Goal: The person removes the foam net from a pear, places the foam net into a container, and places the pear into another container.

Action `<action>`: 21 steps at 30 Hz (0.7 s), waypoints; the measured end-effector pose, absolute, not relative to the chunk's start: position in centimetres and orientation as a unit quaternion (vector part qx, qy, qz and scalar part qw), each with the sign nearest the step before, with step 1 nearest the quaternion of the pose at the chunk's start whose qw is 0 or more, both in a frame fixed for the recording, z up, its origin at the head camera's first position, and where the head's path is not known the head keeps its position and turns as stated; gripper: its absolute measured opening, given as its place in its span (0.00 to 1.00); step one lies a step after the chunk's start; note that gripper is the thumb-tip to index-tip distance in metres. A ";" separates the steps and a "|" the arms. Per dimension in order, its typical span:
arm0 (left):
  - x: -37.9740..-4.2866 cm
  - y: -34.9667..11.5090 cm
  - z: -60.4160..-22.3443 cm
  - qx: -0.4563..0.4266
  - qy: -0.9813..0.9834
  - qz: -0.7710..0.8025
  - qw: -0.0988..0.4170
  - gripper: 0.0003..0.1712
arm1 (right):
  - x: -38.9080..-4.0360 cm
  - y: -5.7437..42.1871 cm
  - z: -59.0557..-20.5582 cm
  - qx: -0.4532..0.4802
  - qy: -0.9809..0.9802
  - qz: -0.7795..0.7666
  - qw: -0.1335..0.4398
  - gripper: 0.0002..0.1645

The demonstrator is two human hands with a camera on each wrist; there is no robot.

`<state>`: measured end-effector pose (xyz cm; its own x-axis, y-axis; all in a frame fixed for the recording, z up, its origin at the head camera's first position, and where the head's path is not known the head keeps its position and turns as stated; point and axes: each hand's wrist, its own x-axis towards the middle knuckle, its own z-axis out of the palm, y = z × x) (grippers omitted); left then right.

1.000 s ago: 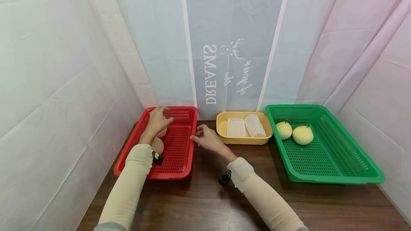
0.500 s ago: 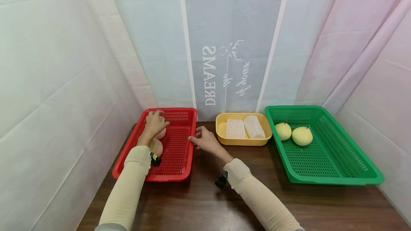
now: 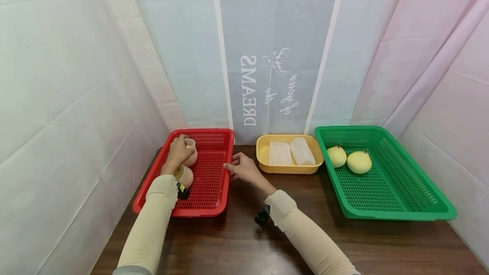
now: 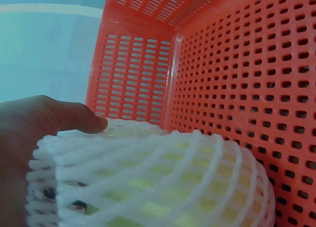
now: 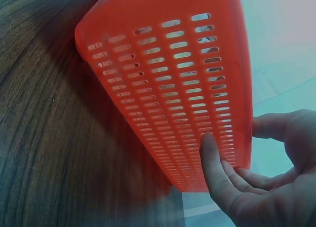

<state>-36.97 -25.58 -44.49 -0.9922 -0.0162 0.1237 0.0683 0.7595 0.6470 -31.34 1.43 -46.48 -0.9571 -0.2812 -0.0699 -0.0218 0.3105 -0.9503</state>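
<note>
A red perforated basket (image 3: 208,181) stands at the left, holding two pears in white foam nets. My left hand (image 3: 178,152) reaches inside and grips the far netted pear (image 3: 192,157), partly covering it. In the left wrist view its thumb (image 4: 81,117) lies against that pear's netting, behind the near netted pear (image 4: 187,182), which fills the foreground. With its thumb at the rim and fingers against the outer perforated wall, my right hand (image 3: 245,169) holds the basket's right side.
Right of the red basket, a yellow tray (image 3: 263,165) holds two foam nets (image 3: 280,152). A green basket (image 3: 397,214) with two bare pears (image 3: 359,162) stands at the right. Curtains (image 3: 267,20) hang behind the dark wooden table (image 3: 237,241).
My left hand has come down onto the far netted pear, its fingers closing around it. The right hand stays at the red basket's right rim.
</note>
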 end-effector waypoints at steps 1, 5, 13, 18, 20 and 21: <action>-36.9 -25.6 -44.5 -0.012 -0.937 -0.344 0.062 0.37 | -31.4 1.4 -46.6 -0.093 0.799 -0.583 0.113 0.27; -36.8 -25.9 -44.5 0.001 -0.941 -0.333 0.056 0.38 | -31.5 1.4 -46.8 -0.091 0.787 -0.598 0.118 0.26; -36.6 -26.1 -44.6 0.016 -0.947 -0.318 0.033 0.35 | -31.6 1.5 -46.7 -0.079 0.759 -0.634 0.127 0.26; -36.8 -25.9 -44.7 0.007 -0.941 -0.337 0.024 0.36 | -31.6 1.6 -46.6 -0.072 0.746 -0.648 0.134 0.26; -37.0 -25.9 -44.8 0.003 -0.938 -0.347 0.022 0.36 | -31.7 1.6 -46.5 -0.069 0.738 -0.656 0.141 0.26; -37.1 -25.9 -44.9 0.003 -0.937 -0.347 0.023 0.36 | -31.7 1.6 -46.5 -0.067 0.733 -0.661 0.145 0.26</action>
